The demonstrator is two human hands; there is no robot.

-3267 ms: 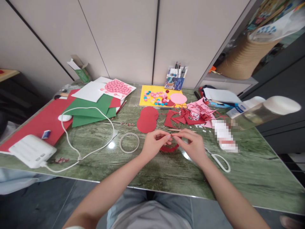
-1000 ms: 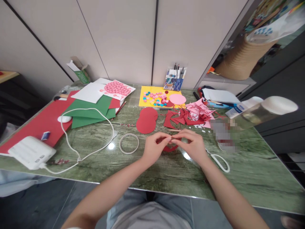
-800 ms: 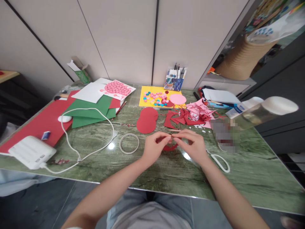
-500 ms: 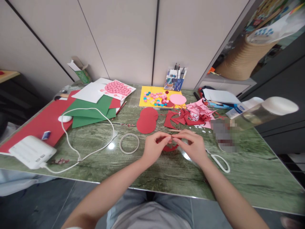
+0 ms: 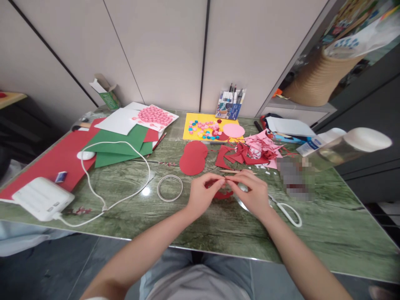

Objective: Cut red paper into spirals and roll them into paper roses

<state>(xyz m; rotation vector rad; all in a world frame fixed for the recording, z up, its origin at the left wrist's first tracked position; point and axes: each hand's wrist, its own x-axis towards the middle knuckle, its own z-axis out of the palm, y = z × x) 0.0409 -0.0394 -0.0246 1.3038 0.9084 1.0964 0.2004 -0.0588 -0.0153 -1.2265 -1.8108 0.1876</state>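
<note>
Above the near middle of the table, my left hand (image 5: 203,192) and my right hand (image 5: 252,192) meet, thumb and forefinger of each pinched together at the tips. Whatever lies between the fingertips is too small and too covered to name. A curved red paper piece (image 5: 223,195) shows just below them, partly hidden by the fingers. Beyond my left hand lie overlapping red paper circles (image 5: 192,158). A pencil-like stick (image 5: 229,171) rests behind the fingertips. Scissors with a white handle (image 5: 290,214) lie to the right of my right hand, and a roll of tape (image 5: 170,188) is left of my left hand.
Red paper scraps (image 5: 224,156) and a crumpled pink pile (image 5: 261,146) lie behind the hands. A yellow sheet (image 5: 187,135) bears small paper balls. On the left are green sheets (image 5: 114,143), a white power bank (image 5: 42,199) and its looped cable. A clear cylinder (image 5: 336,152) lies right.
My right hand has shifted and turned slightly, with its fingers still pinched against the left fingertips. The things on the table have stayed in place.
</note>
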